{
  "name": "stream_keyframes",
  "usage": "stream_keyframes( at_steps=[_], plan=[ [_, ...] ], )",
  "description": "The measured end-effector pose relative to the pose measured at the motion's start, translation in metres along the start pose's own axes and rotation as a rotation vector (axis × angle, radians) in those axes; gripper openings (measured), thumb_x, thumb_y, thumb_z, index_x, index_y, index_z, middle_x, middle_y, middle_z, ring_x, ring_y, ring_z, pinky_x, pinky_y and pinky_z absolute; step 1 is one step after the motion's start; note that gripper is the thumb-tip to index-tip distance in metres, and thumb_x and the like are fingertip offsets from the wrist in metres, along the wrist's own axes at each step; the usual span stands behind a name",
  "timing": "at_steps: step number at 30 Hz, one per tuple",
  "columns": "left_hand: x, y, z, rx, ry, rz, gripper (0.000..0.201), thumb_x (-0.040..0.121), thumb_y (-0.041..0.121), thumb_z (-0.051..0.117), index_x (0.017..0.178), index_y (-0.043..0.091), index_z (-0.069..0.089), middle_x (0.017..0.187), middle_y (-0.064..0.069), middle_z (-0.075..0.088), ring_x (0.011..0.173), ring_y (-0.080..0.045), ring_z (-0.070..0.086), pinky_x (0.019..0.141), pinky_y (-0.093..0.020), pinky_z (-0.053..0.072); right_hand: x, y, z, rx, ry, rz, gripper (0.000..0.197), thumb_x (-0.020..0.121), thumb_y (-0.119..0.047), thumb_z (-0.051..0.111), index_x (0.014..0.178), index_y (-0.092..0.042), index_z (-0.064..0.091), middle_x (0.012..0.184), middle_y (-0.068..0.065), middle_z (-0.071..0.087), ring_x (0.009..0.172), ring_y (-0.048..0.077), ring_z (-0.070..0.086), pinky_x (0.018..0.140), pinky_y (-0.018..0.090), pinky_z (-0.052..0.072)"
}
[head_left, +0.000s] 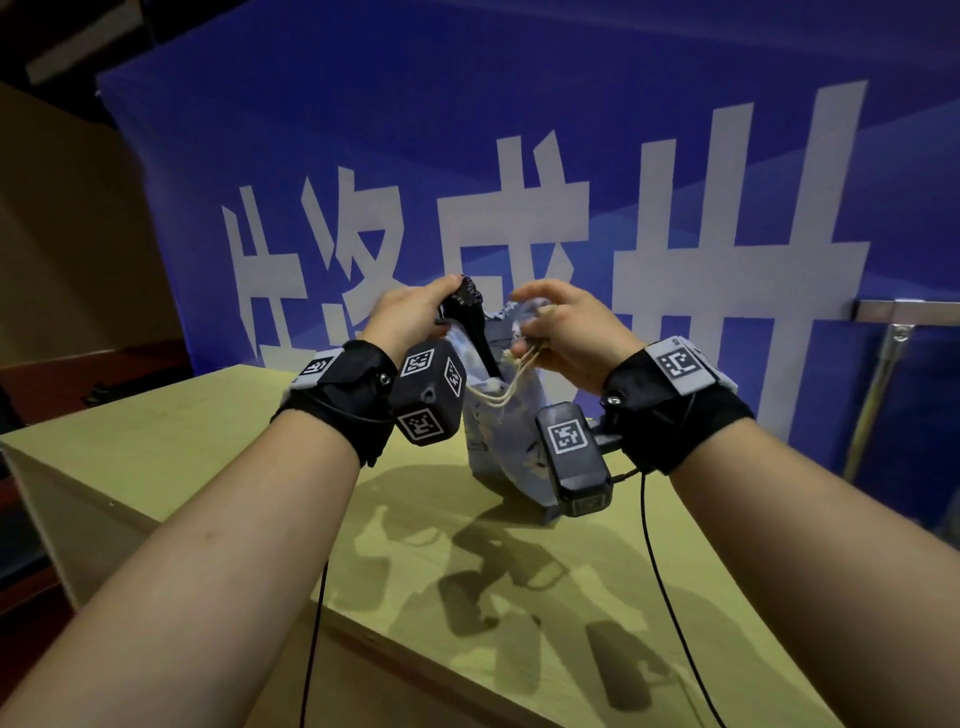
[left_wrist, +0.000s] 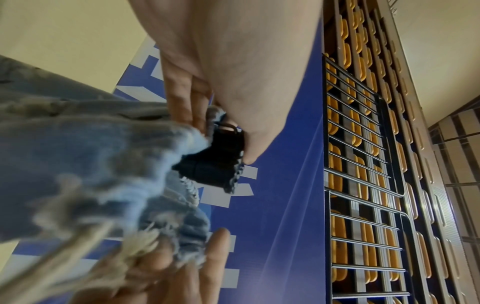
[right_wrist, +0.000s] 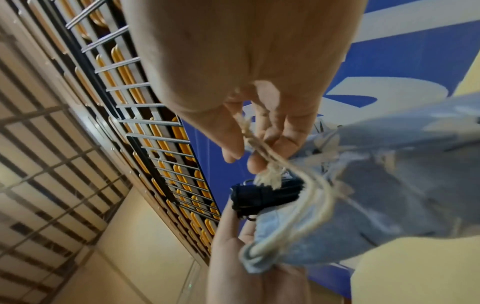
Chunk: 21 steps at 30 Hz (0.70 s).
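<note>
A pale blue drawstring cloth bag (head_left: 498, 441) stands on the yellow tabletop (head_left: 218, 436). A black folded object (head_left: 467, 322) sticks out of the bag's mouth. My left hand (head_left: 415, 317) grips the top of this black object (left_wrist: 215, 162) together with the near rim of the bag (left_wrist: 103, 164). My right hand (head_left: 561, 327) pinches the bag's far rim and its beige drawstring cords (head_left: 498, 384). In the right wrist view the cords (right_wrist: 270, 162) run between the fingers beside the black object (right_wrist: 265, 197) and the bag (right_wrist: 389, 195). The object's lower part is hidden inside the bag.
A blue banner with large white characters (head_left: 519, 182) hangs right behind the table. The table's left edge (head_left: 78, 499) drops off to a dark floor. A metal rail (head_left: 904, 317) stands at the right. Black cables (head_left: 654, 561) hang from both wrists.
</note>
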<state>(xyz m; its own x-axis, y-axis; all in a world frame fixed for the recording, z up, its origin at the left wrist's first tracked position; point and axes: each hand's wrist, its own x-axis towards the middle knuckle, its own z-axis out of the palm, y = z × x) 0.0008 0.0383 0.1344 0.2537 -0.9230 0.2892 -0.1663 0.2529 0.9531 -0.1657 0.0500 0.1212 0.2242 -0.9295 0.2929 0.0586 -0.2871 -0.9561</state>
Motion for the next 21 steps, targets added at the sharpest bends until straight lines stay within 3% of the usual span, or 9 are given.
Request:
stream_keyframes(
  at_steps=[3, 6, 9, 12, 15, 18, 21],
  plan=[
    [0.000, 0.000, 0.002, -0.052, -0.013, -0.038, 0.024, 0.087, 0.035, 0.067, 0.077, 0.014, 0.060, 0.077, -0.005, 0.066, 0.070, -0.016, 0.065, 0.083, -0.032, 0.055, -0.006, -0.006, -0.004, 0.107, -0.023, -0.045, 0.031, 0.088, 0.013, 0.039, 0.102, -0.007, 0.059, 0.090, 0.014, 0.054, 0.071, 0.020, 0.059, 0.078, 0.035, 0.046],
    [0.000, 0.001, 0.003, -0.072, -0.009, -0.038, 0.024, 0.089, 0.032, 0.066, 0.077, 0.013, 0.058, 0.080, -0.006, 0.064, 0.077, -0.020, 0.065, 0.084, -0.033, 0.054, -0.007, -0.013, -0.010, 0.170, -0.029, -0.074, 0.042, 0.085, 0.017, 0.034, 0.104, -0.009, 0.060, 0.111, 0.016, 0.056, 0.093, 0.024, 0.065, 0.081, 0.031, 0.048],
    [-0.002, 0.001, 0.003, -0.070, -0.013, -0.034, 0.023, 0.089, 0.031, 0.065, 0.077, 0.013, 0.058, 0.082, -0.006, 0.064, 0.079, -0.020, 0.065, 0.078, -0.031, 0.054, -0.007, -0.012, -0.013, 0.128, -0.069, -0.110, 0.048, 0.083, 0.022, 0.031, 0.103, -0.007, 0.063, 0.121, 0.016, 0.057, 0.106, 0.028, 0.065, 0.093, 0.035, 0.052],
    [-0.002, 0.002, 0.003, -0.082, -0.011, -0.037, 0.022, 0.090, 0.029, 0.064, 0.076, 0.014, 0.057, 0.081, -0.006, 0.063, 0.073, -0.016, 0.063, 0.067, -0.025, 0.053, -0.006, -0.008, -0.014, -0.270, -0.046, -0.210, 0.042, 0.084, 0.019, 0.042, 0.105, -0.008, 0.067, 0.130, 0.009, 0.056, 0.107, 0.019, 0.062, 0.095, 0.033, 0.050],
    [-0.002, 0.002, 0.004, -0.083, -0.005, -0.043, 0.020, 0.089, 0.030, 0.065, 0.078, 0.014, 0.057, 0.084, -0.007, 0.063, 0.080, -0.020, 0.065, 0.074, -0.029, 0.054, -0.005, -0.004, -0.013, -0.847, -0.048, -0.302, 0.042, 0.087, 0.005, 0.052, 0.122, -0.014, 0.064, 0.135, 0.001, 0.044, 0.121, 0.014, 0.046, 0.101, 0.027, 0.042],
    [-0.001, 0.001, 0.003, -0.066, 0.004, -0.048, 0.021, 0.088, 0.034, 0.066, 0.086, 0.014, 0.062, 0.090, -0.010, 0.065, 0.087, -0.024, 0.066, 0.083, -0.034, 0.054, -0.003, 0.003, -0.008, -1.019, -0.070, -0.354, 0.042, 0.087, 0.000, 0.058, 0.127, -0.014, 0.060, 0.138, 0.002, 0.035, 0.128, 0.016, 0.037, 0.096, 0.018, 0.035],
    [-0.001, 0.002, 0.003, -0.037, 0.004, -0.048, 0.019, 0.089, 0.034, 0.064, 0.078, 0.021, 0.058, 0.090, -0.010, 0.064, 0.089, -0.024, 0.066, 0.088, -0.037, 0.052, -0.001, 0.007, -0.006, -1.061, -0.061, -0.403, 0.039, 0.085, -0.002, 0.063, 0.123, -0.010, 0.062, 0.135, 0.003, 0.036, 0.124, 0.015, 0.039, 0.093, 0.016, 0.033]
  ],
)
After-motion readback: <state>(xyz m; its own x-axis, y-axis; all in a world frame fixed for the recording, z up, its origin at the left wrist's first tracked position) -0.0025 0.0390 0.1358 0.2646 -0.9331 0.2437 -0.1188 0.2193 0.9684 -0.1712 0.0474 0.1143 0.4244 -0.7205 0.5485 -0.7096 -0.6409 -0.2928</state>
